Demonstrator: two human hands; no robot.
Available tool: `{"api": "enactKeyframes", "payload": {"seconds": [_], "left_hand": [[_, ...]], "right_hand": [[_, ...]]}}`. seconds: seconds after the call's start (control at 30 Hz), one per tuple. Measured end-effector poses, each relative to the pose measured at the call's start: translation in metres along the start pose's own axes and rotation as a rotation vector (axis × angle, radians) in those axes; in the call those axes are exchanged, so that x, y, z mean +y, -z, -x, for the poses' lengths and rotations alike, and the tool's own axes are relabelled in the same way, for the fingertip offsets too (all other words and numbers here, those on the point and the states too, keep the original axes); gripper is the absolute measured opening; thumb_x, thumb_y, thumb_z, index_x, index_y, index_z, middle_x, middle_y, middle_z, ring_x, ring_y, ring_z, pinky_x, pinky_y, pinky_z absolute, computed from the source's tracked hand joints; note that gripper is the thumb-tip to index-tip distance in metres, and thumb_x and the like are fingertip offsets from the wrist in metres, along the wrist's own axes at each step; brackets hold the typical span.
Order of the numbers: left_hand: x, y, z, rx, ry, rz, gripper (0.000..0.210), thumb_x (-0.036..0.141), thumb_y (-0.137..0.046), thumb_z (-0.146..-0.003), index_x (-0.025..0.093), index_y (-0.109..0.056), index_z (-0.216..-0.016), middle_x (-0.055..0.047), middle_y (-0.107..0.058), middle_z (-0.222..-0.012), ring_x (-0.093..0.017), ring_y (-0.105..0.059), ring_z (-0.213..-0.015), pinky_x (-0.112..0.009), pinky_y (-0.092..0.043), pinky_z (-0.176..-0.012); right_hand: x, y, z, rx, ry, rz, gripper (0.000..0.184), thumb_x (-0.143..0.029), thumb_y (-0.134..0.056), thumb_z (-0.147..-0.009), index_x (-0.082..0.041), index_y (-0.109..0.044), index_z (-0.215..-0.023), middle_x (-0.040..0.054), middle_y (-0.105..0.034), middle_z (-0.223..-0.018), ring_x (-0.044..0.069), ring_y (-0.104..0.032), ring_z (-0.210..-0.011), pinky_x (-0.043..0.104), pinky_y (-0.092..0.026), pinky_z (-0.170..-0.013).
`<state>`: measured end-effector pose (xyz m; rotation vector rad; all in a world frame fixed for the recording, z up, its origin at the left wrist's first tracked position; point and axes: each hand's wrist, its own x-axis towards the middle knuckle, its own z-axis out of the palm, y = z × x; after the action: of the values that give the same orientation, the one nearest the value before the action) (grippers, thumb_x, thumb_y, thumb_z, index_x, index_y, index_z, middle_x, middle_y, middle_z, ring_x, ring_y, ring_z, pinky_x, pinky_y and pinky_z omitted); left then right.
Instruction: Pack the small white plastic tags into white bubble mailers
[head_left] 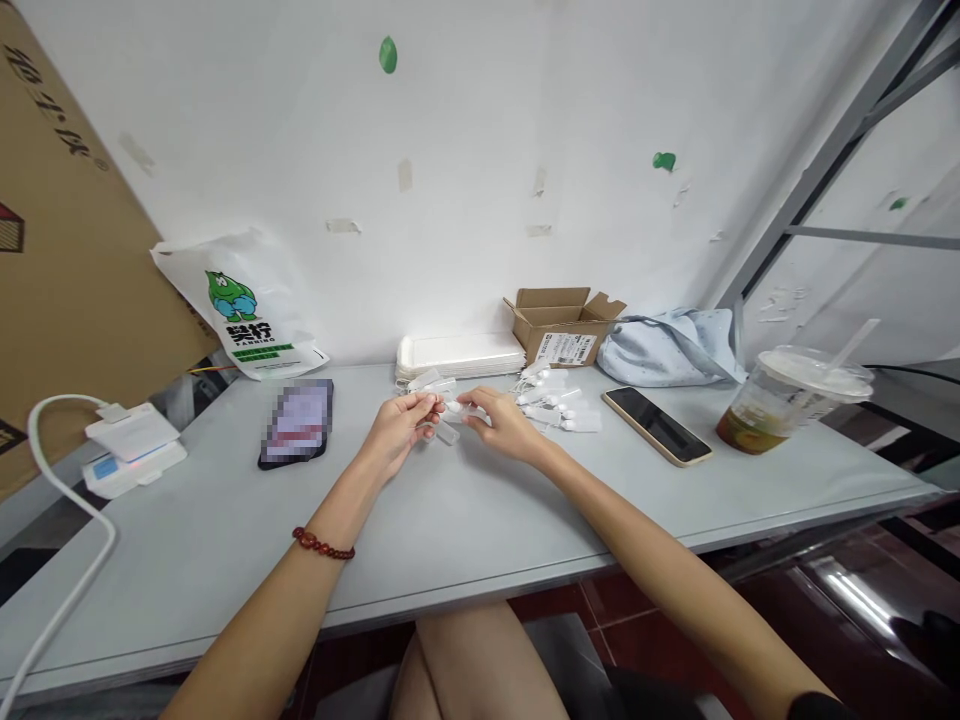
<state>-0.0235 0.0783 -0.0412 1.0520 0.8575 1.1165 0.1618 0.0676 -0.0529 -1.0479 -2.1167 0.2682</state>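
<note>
My left hand and my right hand meet over the middle of the table. Both are closed in a pinch on a small clear plastic piece with a white end, which lies between the fingertips. Similar clear pieces lie just behind and below the fingers, partly hidden by them. To the right of my right hand is a loose pile of clear plastic pieces with white ends and thin white strings. A stack of flat white pieces rests behind my hands against the wall.
An open cardboard box stands behind the pile, beside a pale blue cloth bag. Rightward are a phone and a lidded drink cup with a straw. On the left are another phone, a white plastic bag and a white charger with cable.
</note>
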Motion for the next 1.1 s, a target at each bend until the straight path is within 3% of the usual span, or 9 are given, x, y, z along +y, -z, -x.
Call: {"api": "enactKeyframes", "payload": {"seconds": [1.1], "left_hand": [[-0.0021, -0.0033, 0.0023, 0.063, -0.051, -0.065, 0.039, 0.040, -0.081, -0.053, 0.009, -0.068, -0.073, -0.005, -0.060, -0.070, -0.011, -0.052, -0.060, -0.022, -0.038, -0.048]], "right_hand": [[-0.0026, 0.0013, -0.0013, -0.013, -0.001, 0.040, 0.022, -0.011, -0.054, -0.085, -0.011, -0.062, -0.105, 0.0131, -0.066, -0.100, 0.022, -0.059, -0.096, 0.036, -0.046, -0.084]]}}
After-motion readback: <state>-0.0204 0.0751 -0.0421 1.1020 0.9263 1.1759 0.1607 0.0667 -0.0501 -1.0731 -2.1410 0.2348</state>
